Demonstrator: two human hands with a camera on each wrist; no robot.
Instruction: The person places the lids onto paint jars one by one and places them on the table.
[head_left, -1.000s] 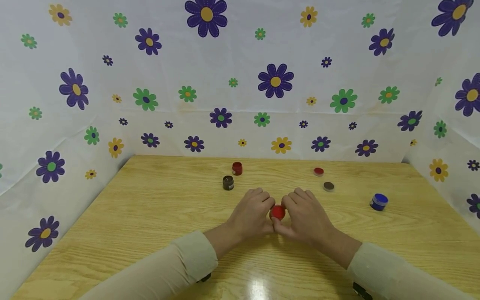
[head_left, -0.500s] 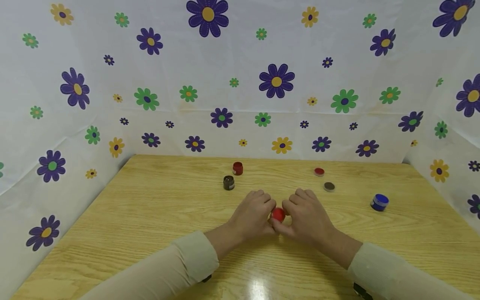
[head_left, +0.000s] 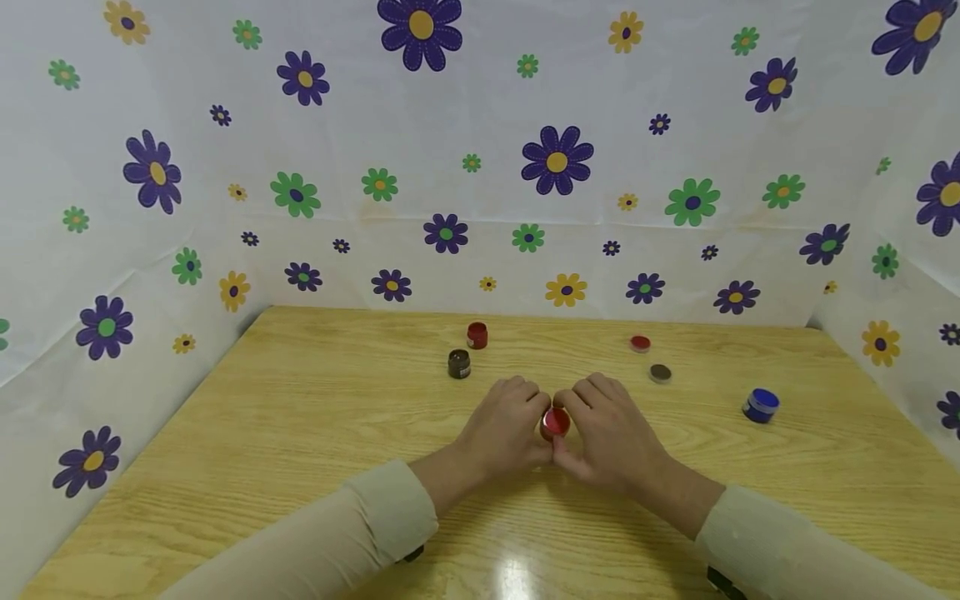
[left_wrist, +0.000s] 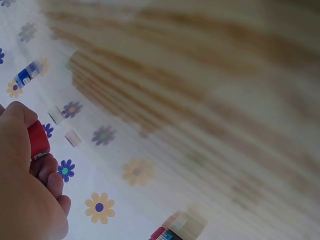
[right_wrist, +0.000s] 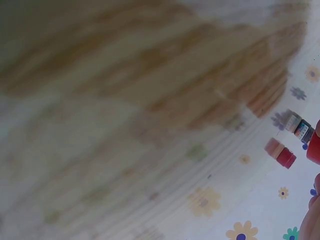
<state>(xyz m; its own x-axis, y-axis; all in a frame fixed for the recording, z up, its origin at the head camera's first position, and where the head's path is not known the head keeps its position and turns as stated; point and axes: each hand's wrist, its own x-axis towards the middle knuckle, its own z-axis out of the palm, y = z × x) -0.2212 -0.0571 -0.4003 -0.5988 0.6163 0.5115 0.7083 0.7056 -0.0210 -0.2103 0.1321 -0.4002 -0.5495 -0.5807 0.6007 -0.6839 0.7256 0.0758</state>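
A small red paint jar (head_left: 555, 423) is held between both hands near the middle of the table, its round top facing the head camera. My left hand (head_left: 504, 429) grips it from the left; the left wrist view shows the red jar (left_wrist: 39, 139) beside the curled fingers. From the right, my right hand (head_left: 607, 433) pinches around the jar's rim, thumb at the near side and index finger at the far side. The right wrist view catches only part of the red jar (right_wrist: 314, 149) and of the hand (right_wrist: 311, 217) at its edge.
Behind the left hand stand an uncovered dark brown paint jar (head_left: 459, 365) and an uncovered dark red jar (head_left: 477, 336). A red lid (head_left: 641, 343) and a dark lid (head_left: 660, 373) lie at the back right. Farther right is a blue jar (head_left: 761, 405). Flowered cloth (head_left: 337, 150) encloses the wooden table (head_left: 300, 433).
The right thumb has shifted off the jar's top toward its near edge. The top looked bright red before and now shows pinker with a pale rim. Both hands keep their place.
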